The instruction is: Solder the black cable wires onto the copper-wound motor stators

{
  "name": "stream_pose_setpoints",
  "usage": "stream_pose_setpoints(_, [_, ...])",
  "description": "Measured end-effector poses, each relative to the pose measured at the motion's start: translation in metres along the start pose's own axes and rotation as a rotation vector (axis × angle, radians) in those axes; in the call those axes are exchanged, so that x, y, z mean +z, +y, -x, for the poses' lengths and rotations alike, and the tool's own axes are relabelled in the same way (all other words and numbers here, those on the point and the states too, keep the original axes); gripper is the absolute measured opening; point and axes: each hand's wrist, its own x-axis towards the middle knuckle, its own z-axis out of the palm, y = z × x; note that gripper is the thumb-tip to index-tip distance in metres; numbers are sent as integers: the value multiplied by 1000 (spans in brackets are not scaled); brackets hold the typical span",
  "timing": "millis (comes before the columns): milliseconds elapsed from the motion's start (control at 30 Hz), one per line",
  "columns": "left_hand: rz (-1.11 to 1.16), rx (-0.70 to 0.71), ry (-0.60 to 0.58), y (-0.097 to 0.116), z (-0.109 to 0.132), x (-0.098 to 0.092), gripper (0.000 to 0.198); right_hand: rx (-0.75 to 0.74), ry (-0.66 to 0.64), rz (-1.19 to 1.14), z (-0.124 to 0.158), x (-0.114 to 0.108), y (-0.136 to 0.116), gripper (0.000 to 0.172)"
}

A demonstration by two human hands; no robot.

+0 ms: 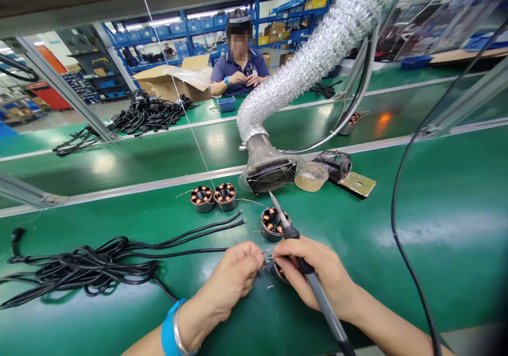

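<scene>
My right hand [313, 276] is closed around a soldering iron [317, 292], whose tip points up and away toward a copper-wound motor stator [273, 222]. Under that hand lies another stator [279, 270], mostly hidden. My left hand [234, 276], with a blue wristband, is pinched on thin wires right beside that hidden stator. Both hands rest on the green bench [397, 271]. A black cable [190, 237] runs from the pinched wires toward the left.
Two more stators [214, 196] sit further back. A fume extractor fan [272, 173] on a silver hose, a small round container [311, 176] and a black tool stand are behind them. A cable bundle [79, 268] lies left. A person works across the benches.
</scene>
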Motion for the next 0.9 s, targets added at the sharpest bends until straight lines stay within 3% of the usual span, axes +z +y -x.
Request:
stream_pose_setpoints(100, [-26,47,44,-1,-1,1,43,-43,-6,40,-1,2,7,31])
stream_pose_setpoints(267, [-117,116,75,-3,-1,3,49,-43,-124,41,-5,-1,9,33])
stream_pose_setpoints(467, [-264,202,53,-6,0,1,48,-60,-92,-43,-7,0,4,32])
stream_pose_setpoints(533, [-247,178,29,-5,0,0,47,-77,-103,-39,-5,1,6,32])
stream_pose_setpoints(700, [-41,-45,-33,0,0,-1,47,-199,-69,8,-2,4,11,28])
stream_pose_setpoints(900, [-36,20,53,2,-1,3,42,-62,72,-40,1,-1,3,35])
